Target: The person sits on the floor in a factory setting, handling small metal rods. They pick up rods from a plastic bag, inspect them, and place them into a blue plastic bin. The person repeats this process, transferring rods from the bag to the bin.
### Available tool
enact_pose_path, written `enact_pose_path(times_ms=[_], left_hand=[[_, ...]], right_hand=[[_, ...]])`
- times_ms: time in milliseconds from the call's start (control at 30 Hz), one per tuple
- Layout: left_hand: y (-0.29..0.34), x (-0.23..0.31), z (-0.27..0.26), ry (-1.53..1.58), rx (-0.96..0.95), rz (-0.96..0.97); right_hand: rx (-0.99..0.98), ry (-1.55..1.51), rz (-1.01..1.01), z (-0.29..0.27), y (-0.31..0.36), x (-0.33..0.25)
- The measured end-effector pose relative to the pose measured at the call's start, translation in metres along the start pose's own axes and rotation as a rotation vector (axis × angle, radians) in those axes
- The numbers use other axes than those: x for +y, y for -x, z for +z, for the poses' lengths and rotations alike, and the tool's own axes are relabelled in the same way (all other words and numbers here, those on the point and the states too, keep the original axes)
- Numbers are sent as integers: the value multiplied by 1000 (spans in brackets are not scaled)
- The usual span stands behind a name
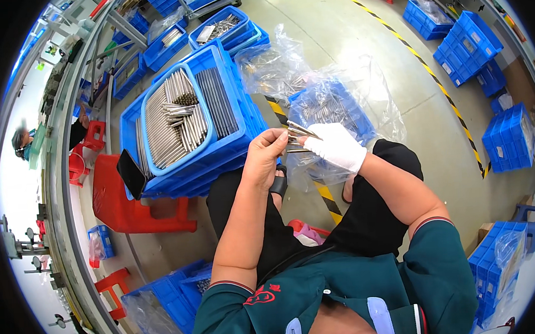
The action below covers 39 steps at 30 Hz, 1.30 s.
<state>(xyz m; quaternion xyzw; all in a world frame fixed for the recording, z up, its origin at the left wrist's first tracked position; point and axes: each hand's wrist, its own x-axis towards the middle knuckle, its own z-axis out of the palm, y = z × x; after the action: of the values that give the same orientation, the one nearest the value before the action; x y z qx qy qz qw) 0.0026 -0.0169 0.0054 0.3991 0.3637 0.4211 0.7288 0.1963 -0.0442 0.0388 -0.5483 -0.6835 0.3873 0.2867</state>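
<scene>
A: ok so what are the hands up to here?

B: Both are closed on something. The bare left hand [269, 147] pinches some thin metal rods [302, 130] between thumb and fingers, and the white-gloved right hand [340, 149] has hold of the same little bunch from the other side. Can't tell how many rods, fingers cover part of them.

A: where's the bunch exactly?

B: Held up between the two hands, near a blue bin [364, 125] draped in clear plastic, which has loads more loose rods in it.

A: and off to the left?

B: A light-blue tray [182, 159] packed with rods, sitting on stacked blue crates [219, 160]. Darker rods [215, 100] are lined up just beside it, and there's a red stool [121, 199] nearby.
</scene>
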Motion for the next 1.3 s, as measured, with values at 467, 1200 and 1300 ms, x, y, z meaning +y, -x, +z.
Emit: enact_pose_path(times_ms=[467,1200,1300], left_hand=[[7,6,7,-348,85,147],[9,15,3,-175,39,75],[7,13,2,-139,7,48]], right_hand=[[-40,-93,9,1,-4,5],[-202,-66,53,-5,-2,1],[-181,-74,49,-2,-1,4]])
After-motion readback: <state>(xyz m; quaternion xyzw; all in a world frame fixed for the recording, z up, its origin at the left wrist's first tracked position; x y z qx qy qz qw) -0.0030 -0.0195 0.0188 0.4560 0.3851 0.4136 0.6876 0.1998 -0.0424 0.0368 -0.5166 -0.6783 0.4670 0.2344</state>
